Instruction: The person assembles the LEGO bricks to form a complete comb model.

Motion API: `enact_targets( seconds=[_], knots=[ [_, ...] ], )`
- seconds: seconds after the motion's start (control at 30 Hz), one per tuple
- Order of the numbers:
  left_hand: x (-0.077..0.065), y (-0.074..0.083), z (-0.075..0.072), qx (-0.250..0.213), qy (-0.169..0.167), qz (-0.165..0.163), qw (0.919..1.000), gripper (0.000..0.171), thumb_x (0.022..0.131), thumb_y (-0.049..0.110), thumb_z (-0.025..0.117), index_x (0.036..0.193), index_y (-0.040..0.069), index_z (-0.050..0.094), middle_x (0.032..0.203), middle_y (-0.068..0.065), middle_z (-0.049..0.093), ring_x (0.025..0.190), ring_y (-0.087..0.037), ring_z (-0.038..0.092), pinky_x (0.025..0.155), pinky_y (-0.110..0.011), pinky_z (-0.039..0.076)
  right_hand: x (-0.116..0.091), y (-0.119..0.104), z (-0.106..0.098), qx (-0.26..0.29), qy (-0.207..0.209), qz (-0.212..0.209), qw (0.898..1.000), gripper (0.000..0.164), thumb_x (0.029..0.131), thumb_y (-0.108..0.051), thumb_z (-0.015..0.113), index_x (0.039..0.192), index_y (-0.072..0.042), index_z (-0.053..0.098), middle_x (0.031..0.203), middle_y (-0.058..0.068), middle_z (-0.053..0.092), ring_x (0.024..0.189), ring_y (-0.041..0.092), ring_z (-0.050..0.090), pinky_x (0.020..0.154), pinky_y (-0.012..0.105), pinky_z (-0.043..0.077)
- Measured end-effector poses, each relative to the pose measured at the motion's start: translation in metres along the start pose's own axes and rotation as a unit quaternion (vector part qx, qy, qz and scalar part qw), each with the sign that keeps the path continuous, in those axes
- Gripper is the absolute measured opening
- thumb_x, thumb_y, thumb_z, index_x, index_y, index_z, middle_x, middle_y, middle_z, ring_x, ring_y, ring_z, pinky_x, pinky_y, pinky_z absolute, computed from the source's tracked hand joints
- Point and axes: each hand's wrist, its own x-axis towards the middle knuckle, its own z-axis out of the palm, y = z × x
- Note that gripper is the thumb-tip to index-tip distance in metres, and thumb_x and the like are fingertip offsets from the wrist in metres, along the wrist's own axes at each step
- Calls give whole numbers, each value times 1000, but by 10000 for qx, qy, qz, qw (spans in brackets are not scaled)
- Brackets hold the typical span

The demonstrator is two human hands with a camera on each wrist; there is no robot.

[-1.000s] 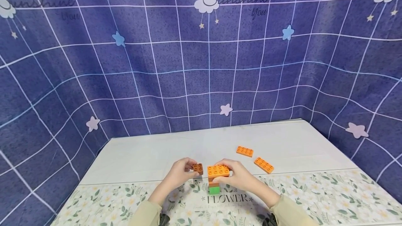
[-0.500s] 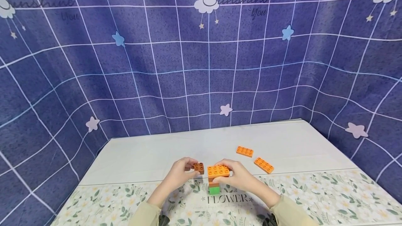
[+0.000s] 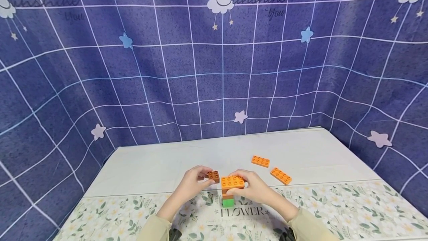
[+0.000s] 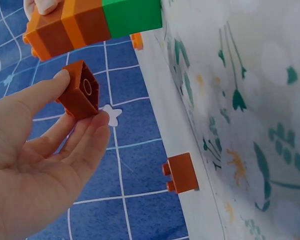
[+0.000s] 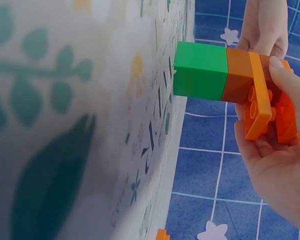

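Observation:
A small brown toy brick (image 3: pixel 214 176), studs up, is pinched between the thumb and fingers of my left hand (image 3: pixel 193 182), just left of the stack. Its hollow underside shows in the left wrist view, where the brick (image 4: pixel 80 90) is held clear of the table. My right hand (image 3: pixel 253 186) grips the upper part of a standing brick stack. That stack has a green brick (image 5: pixel 200 72) at the bottom, then brown bricks with an orange plate between them. A second orange plate (image 3: pixel 232 182) caps it, studs up.
Two loose orange plates (image 3: pixel 260 161) lie on the white part of the table (image 3: pixel 160 163), right of the stack. Another brown brick (image 4: pixel 182 172) sits on the table, visible from the left wrist. A floral cloth (image 3: pixel 110 215) covers the near part; a blue curtain (image 3: pixel 187 84) hangs behind.
My left hand has moved slightly right and up, bringing the brown brick closer to the top of the stack. The right hand and stack have stayed in place.

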Motion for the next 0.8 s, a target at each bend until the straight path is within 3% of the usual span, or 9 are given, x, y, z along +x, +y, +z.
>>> enact_targets(
  seconds=[0.33, 0.8],
  knots=[
    [-2, 7, -2, -45, 209, 19, 9998, 35, 85, 25, 69, 115, 6, 63, 107, -7, 65, 95, -23, 63, 84, -42, 53, -1, 5, 3, 69, -84, -80, 9999, 39, 81, -38, 71, 113, -18, 63, 91, -6, 63, 73, 5, 56, 67, 26, 51],
    [-1, 22, -5, -141, 484, 81, 9987, 36, 85, 25, 70, 116, 8, 63, 110, -4, 64, 96, -19, 62, 85, -40, 53, 0, 5, 1, 25, 1, -127, 9999, 39, 81, -39, 71, 114, -20, 62, 96, -9, 64, 84, 5, 60, 75, 26, 53]
  ],
)
